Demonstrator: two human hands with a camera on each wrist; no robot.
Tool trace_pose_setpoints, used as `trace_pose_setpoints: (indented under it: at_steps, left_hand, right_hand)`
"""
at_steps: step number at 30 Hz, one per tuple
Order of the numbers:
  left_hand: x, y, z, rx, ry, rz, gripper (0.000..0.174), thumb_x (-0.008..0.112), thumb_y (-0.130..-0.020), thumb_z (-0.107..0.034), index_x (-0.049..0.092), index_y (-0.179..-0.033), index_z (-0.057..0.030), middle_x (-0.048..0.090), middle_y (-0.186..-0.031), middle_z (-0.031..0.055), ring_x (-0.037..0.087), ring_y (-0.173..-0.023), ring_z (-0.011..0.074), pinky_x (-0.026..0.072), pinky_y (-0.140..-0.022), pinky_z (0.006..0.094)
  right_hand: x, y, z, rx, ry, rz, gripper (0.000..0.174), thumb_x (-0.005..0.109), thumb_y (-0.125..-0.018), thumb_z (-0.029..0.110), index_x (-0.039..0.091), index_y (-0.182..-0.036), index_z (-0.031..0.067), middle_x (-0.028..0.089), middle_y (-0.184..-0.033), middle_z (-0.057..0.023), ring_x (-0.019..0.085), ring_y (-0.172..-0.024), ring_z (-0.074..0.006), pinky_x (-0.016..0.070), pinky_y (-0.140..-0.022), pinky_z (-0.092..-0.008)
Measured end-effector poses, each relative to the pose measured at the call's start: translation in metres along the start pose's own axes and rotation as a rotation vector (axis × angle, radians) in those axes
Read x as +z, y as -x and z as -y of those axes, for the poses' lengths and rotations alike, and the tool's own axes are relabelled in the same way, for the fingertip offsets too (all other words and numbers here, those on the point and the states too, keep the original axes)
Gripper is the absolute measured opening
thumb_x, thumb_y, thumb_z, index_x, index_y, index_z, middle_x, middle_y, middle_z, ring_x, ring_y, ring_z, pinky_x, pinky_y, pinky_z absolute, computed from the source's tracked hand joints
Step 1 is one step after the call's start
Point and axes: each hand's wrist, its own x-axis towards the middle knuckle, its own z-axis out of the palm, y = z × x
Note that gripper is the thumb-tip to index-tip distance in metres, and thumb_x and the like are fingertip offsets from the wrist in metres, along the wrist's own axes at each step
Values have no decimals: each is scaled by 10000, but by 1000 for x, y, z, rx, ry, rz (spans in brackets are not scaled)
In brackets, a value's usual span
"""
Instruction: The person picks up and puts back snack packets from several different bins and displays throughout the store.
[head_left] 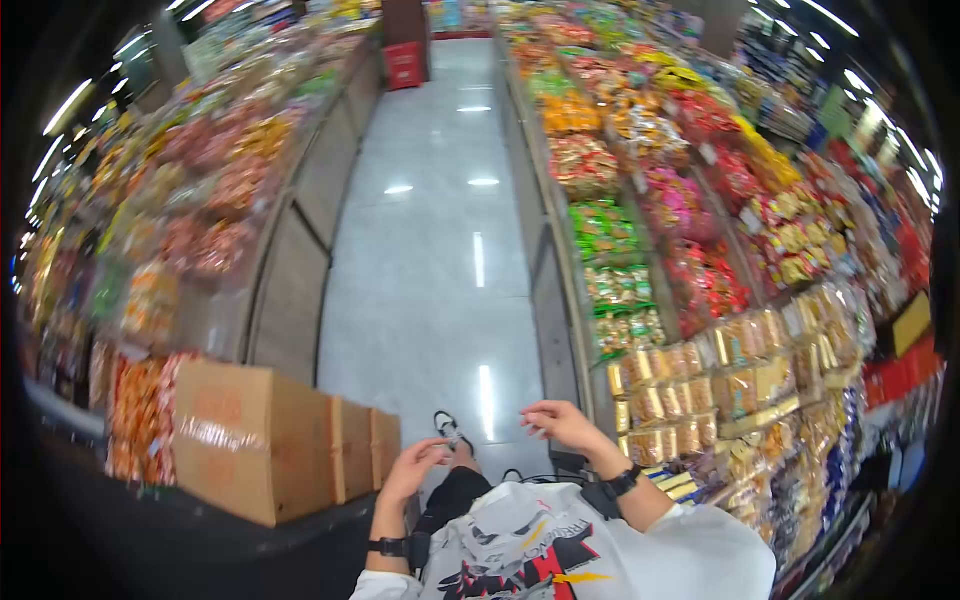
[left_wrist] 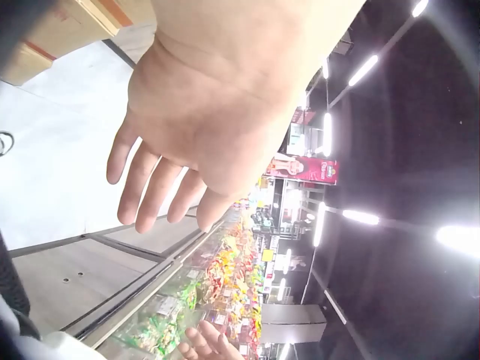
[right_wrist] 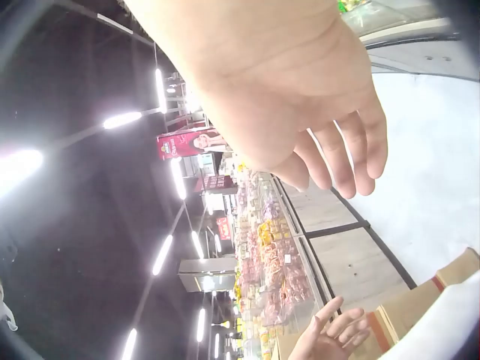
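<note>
My left hand hangs in front of my body in the head view, above the aisle floor and beside the cardboard boxes. In the left wrist view its palm faces the camera and its fingers are loosely extended. My right hand is held over the aisle at the right, near the display side. Its fingers are relaxed and slightly bent in the right wrist view. Both hands hold nothing and stay apart from the goods around them.
Cardboard boxes stand at the lower left, next to orange snack packets. Candy bins line both sides of the tiled aisle. Packaged snacks fill the near right display. A red crate stands at the aisle's far end.
</note>
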Motion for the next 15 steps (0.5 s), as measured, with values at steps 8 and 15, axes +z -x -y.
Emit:
trace_pose_setpoints:
  at_steps: [8,15]
  left_hand:
    - [-51,-142,-85,-11,26,130,352,615,-1049,-160,614,-1335,45,754,-1096,136,699,-983,170,539,-967,333]
    - [-93,-250,-155,17,-105,289,352,626,-1044,-190,624,-1326,22,750,-1099,137,690,-988,182,527,-955,342]
  right_hand:
    - [-35,-92,92,-55,10,-108,308,621,-1055,243,673,-1294,57,744,-1150,-31,678,-975,-121,536,-811,-286]
    - [-60,-141,121,-54,-57,-288,311,633,-1045,243,677,-1284,49,746,-1124,-34,677,-954,-102,534,-795,-277]
